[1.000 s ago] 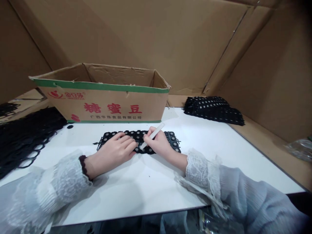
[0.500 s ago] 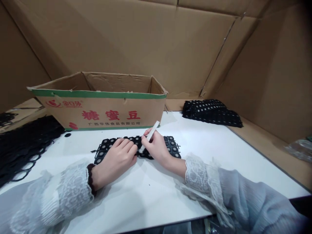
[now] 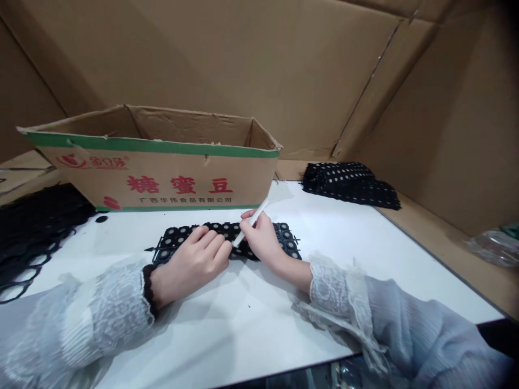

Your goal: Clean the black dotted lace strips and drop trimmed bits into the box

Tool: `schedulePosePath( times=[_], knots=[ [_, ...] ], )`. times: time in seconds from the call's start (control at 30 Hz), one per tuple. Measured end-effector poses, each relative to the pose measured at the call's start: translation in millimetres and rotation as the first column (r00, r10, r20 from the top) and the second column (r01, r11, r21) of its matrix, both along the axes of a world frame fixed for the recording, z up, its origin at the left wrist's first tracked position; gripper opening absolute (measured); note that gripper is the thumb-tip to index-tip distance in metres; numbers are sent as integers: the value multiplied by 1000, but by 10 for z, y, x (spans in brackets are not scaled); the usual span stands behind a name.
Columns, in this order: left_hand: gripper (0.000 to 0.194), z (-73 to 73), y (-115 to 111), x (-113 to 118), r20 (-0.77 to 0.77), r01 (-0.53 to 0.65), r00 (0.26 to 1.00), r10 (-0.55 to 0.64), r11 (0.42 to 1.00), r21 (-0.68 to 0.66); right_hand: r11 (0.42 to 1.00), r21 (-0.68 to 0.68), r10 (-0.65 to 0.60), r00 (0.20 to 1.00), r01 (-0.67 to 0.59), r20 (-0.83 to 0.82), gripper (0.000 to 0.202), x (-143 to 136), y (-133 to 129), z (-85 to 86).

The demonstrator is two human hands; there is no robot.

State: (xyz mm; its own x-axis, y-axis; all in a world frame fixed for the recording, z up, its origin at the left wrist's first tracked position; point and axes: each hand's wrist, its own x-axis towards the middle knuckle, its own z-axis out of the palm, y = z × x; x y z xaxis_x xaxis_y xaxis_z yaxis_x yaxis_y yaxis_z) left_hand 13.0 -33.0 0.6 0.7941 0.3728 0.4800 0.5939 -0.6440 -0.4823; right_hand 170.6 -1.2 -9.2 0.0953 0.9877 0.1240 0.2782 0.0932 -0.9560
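Observation:
A black sheet (image 3: pixel 287 237) with rows of pale round dots lies flat on the white table. On its left part rests my left hand (image 3: pixel 200 258), fingers curled and pressed together; whatever is under the fingertips is hidden. My right hand (image 3: pixel 263 237) pinches a slim white stick-like tool (image 3: pixel 253 218), tilted up to the right. The tool's lower tip meets the sheet close beside my left fingers.
Behind the hands stands an open cardboard box (image 3: pixel 178 178) with a green rim. Black openwork pieces (image 3: pixel 36 232) are heaped at the left. Another dotted black bundle (image 3: pixel 351 183) lies at the back right, and clear plastic (image 3: pixel 497 247) at the far right.
The view has shifted slightly, so the box appears larger and further left. Both hands keep their holds, and the tool's tip has moved a little up in the picture.

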Motion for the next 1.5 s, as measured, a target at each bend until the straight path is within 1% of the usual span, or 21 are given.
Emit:
schedulePosePath(
  times=[0.07, 0.13, 0.2, 0.33, 0.4, 0.47, 0.5, 0.57, 0.6, 0.63, 0.73, 0.87, 0.97, 1.03, 1.13, 1.2, 1.23, 1.3, 1.37, 1.43, 1.5],
  knots=[
    [18, -10, -7, 5, -2, 16, 1000, -16, 1000, -1, 997, 68, 31, 999, -34, 40, 12, -13, -26, -23],
    [19, -22, -7, 15, 17, 15, 1000, -15, 1000, -20, 984, 141, 91, 990, -105, 104, 11, -22, -60, -58],
    [20, -31, 6, 24, 60, -4, 998, 6, 999, -40, 968, 181, 142, 976, -172, 167, 10, -25, -91, -86],
    [20, -37, 58, 16, 167, -16, 986, 26, 998, -64, 956, 182, 188, 956, -231, 227, 8, -7, -109, -80],
    [17, -29, 71, -2, 175, -7, 984, 31, 991, -133, 960, 165, 193, 962, -226, 195, 6, 11, -85, -55],
    [8, -13, 59, -18, 192, -30, 977, 86, 959, -280, 980, 122, 144, 983, -158, 111, 7, 30, -42, -27],
    [3, -5, 44, -21, 214, -43, 968, 129, 929, -367, 989, 95, 104, 993, -109, 59, 8, 39, -18, -13],
    [5, 5, 6, -18, 256, -50, 944, 210, 855, -516, 998, 54, 42, 999, -41, -24, 12, 53, 24, 13],
    [6, 6, -14, -11, 263, -51, 935, 236, 826, -561, 998, 48, 41, 998, -39, -39, 14, 57, 38, 24],
    [5, 4, -34, -3, 263, -53, 932, 251, 810, -585, 997, 50, 61, 998, -60, -35, 17, 60, 45, 33],
    [5, -16, -77, 18, 233, -84, 936, 263, 811, -579, 992, 57, 111, 994, -112, 25, 20, 60, 38, 40],
    [5, -55, -88, 13, 189, -115, 946, 264, 817, -565, 996, 74, 48, 996, -54, 73, 13, 60, 13, 12],
    [7, -78, -83, 11, 198, -122, 941, 274, 820, -559, 994, 90, 49, 993, -59, 106, 11, 59, 7, -3],
    [9, -86, -82, 25, 179, -148, 946, 269, 855, -498, 994, 89, 55, 992, -65, 112, 12, 54, 9, -6],
    [8, -90, -71, 56, 71, -186, 972, 223, 921, -342, 995, 81, 42, 993, -51, 109, 12, 45, 21, -5],
    [11, -89, -53, 69, -4, -190, 980, 197, 939, -285, 996, 78, 34, 994, -42, 105, 13, 40, 30, -3],
    [12, -86, -42, 70, -25, -188, 982, 188, 941, -281, 996, 77, 33, 994, -41, 103, 13, 38, 33, -1],
    [13, -72, -17, 60, -24, -172, 985, 174, 935, -309, 996, 68, 43, 995, -50, 94, 13, 34, 35, 5],
    [9, -46, 7, 36, 11, -152, 985, 170, 905, -396, 996, 54, 62, 995, -66, 82, 12, 33, 33, 13],
    [2, -13, 25, 8, 54, -130, 982, 184, 846, -517, 996, 50, 69, 994, -73, 86, 11, 35, 31, 21],
    [3, 18, 30, -5, 85, -116, 973, 213, 780, -615, 996, 58, 67, 992, -74, 109, 12, 39, 32, 26]
  ],
)
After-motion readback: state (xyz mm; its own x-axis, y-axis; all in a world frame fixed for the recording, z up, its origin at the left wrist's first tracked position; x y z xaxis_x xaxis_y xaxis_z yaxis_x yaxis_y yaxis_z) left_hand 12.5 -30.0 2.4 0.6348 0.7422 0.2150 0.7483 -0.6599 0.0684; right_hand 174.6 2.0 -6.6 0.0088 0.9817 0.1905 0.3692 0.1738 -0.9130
